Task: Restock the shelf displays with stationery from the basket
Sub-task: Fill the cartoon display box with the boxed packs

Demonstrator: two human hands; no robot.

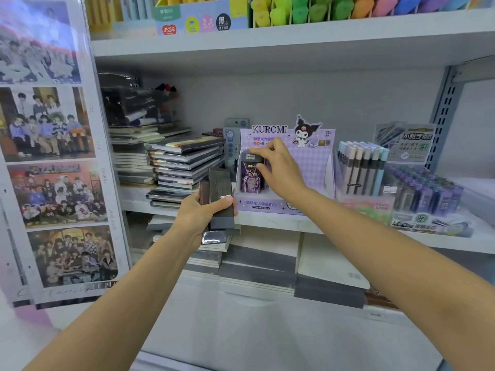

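Observation:
A purple Kuromi display box [308, 167] stands on the middle shelf [267, 223]. My right hand [276, 167] reaches into its left side, fingers closed on a dark purple pack [250, 175] that stands upright inside the box. My left hand [198, 215] is just left of the box, at the shelf's front edge, gripping a small bundle of dark flat packs [219, 202] held upright. The basket is not in view.
Stacked notebooks [182, 162] fill the shelf's left. Right of the Kuromi box stand pastel pens [361, 170] and a tray of lead refill cases [423, 194]. Coloured markers [321, 9] line the upper shelf. A photo-card panel [53, 156] hangs at left. More notebooks [267, 263] lie below.

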